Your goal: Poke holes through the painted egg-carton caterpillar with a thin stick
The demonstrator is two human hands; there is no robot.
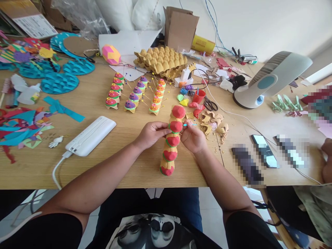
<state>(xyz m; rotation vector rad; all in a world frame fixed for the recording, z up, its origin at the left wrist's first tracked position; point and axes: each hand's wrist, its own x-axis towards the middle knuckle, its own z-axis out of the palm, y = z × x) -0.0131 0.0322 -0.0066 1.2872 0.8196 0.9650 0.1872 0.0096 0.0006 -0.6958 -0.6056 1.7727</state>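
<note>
A caterpillar made of egg-carton cups (172, 141), painted red with green bands, lies lengthwise on the wooden table (124, 169) in front of me. My left hand (150, 133) grips its upper part from the left, fingers closed on the second cup. My right hand (192, 136) is closed on the same section from the right and pinches a thin pin with a light blue head (187, 124).
Three finished small caterpillars with pins (135, 93) stand further back, before an egg tray (162, 60). A white power bank (90, 135) lies left. Red cup, scissors (210, 103) and carton scraps (212, 124) lie right. A fan (269, 79), phones and another person's hand (327, 159) are at right.
</note>
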